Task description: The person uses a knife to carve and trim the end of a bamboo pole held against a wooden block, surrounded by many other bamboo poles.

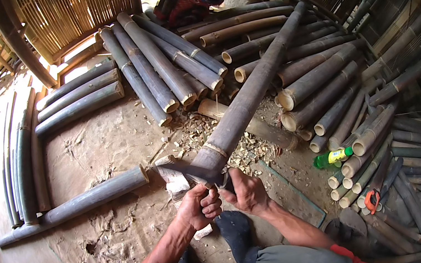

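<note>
A long dark bamboo pole (253,87) runs from the upper right down to its near end in front of me. A dark heavy knife blade (186,168) lies across that cut end. My left hand (198,207) is closed in a fist around the knife's handle just below the pole end. My right hand (247,191) grips the underside of the pole's near end, thumb up beside the blade. A pale wooden block (175,185) sits under the blade's left tip. Pale chips (199,130) litter the dirt floor beneath the pole.
Cut bamboo poles are stacked at the right (327,88) and back (165,66). One pole (87,198) lies on the floor to the left. A green bottle (333,156) and an orange-handled tool (370,200) lie among the right stack. Woven bamboo panels (66,13) stand behind.
</note>
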`<state>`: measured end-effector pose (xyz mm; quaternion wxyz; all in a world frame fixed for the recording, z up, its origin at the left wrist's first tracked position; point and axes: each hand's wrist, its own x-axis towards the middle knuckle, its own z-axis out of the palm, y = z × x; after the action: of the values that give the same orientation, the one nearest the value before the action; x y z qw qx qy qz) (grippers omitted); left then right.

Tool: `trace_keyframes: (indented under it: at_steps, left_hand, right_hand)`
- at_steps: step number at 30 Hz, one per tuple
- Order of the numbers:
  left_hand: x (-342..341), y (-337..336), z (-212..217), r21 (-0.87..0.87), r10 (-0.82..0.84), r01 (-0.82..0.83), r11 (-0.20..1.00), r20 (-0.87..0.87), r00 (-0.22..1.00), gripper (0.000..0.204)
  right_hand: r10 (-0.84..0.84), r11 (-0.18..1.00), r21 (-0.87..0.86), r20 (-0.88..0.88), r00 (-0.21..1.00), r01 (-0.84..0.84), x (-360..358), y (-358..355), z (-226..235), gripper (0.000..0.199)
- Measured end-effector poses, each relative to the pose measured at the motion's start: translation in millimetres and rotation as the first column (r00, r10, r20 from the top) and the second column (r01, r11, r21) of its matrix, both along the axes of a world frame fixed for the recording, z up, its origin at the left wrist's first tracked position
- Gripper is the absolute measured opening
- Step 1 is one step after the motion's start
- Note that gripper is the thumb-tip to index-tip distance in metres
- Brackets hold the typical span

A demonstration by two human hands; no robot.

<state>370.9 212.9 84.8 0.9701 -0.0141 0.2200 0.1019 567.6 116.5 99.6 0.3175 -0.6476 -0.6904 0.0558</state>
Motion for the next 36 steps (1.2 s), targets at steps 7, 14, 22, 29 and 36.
trace_keyframes:
  at_steps: [7,14,22,29,36]
  left_hand:
    - [-2.6,10.3,-10.4,0.243,0.027,0.004,0.970,-0.125,0.992,0.036]
    - [-1.0,38.2,18.6,0.862,0.753,0.501,-0.081,-0.276,0.597,0.024]
    - [-7.1,45.1,10.9,0.851,0.699,0.525,0.006,-0.379,0.607,0.020]
    - [-14.1,49.2,-22.5,0.878,0.610,0.408,0.250,-0.470,0.638,0.031]
    - [-31.8,28.4,18.5,0.774,0.275,0.045,0.632,-0.279,0.920,0.076]
  right_hand:
    - [-0.151,0.981,-0.175,-0.426,0.892,0.083,0.6,6.8,-21.0,0.044]
    - [-0.264,0.963,-0.159,-0.369,0.891,0.219,2.9,6.8,-38.6,0.049]
    - [-0.364,0.931,-0.232,-0.509,0.780,0.283,-5.3,19.7,-18.9,0.049]
    - [-0.396,0.913,-0.281,-0.444,0.804,0.295,19.8,14.2,-53.7,0.043]
    - [-0.772,0.634,-0.512,-0.458,0.440,0.579,57.9,-47.3,-111.1,0.061]
